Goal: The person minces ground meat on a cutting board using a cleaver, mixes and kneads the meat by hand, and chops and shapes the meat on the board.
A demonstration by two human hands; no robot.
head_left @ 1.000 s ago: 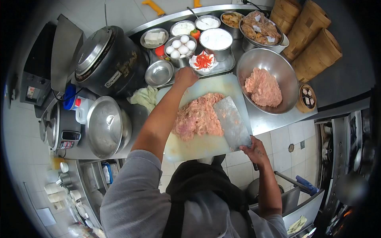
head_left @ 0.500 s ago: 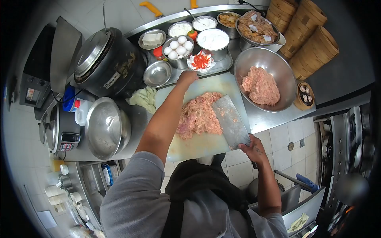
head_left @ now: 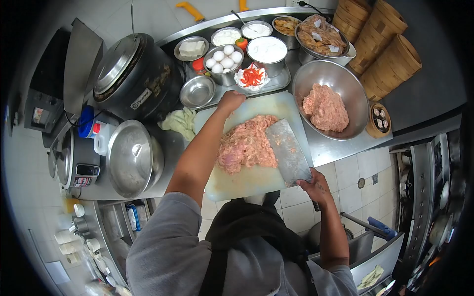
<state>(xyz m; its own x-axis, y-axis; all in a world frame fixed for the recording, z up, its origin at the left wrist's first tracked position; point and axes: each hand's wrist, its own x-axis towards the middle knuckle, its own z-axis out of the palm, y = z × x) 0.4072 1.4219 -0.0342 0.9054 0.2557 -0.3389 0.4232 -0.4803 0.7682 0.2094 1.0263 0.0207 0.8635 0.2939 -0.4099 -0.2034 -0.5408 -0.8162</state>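
A mound of minced meat (head_left: 248, 144) lies on the pale cutting board (head_left: 232, 186). My right hand (head_left: 317, 186) is closed round the handle of a wide cleaver (head_left: 289, 150), whose blade rests flat on the board against the meat's right side. My left hand (head_left: 231, 102) is at the board's far edge, its fingers curled; what they hold, if anything, is hidden. Just beyond it sits a small dish of sliced red pepper (head_left: 252, 77). To the right of the board, a large steel bowl (head_left: 358, 91) holds more minced meat (head_left: 326, 108).
Behind the board stand a bowl of eggs (head_left: 224, 60), a white-filled container (head_left: 267, 51) and a small steel bowl (head_left: 197, 92). A green cloth (head_left: 178, 123), a big steel bowl (head_left: 131, 158) and a black pot (head_left: 143, 79) are at left. Bamboo steamers (head_left: 391, 64) stand at back right.
The camera view has shifted slightly. My hands, the cleaver and the meat show almost no movement.
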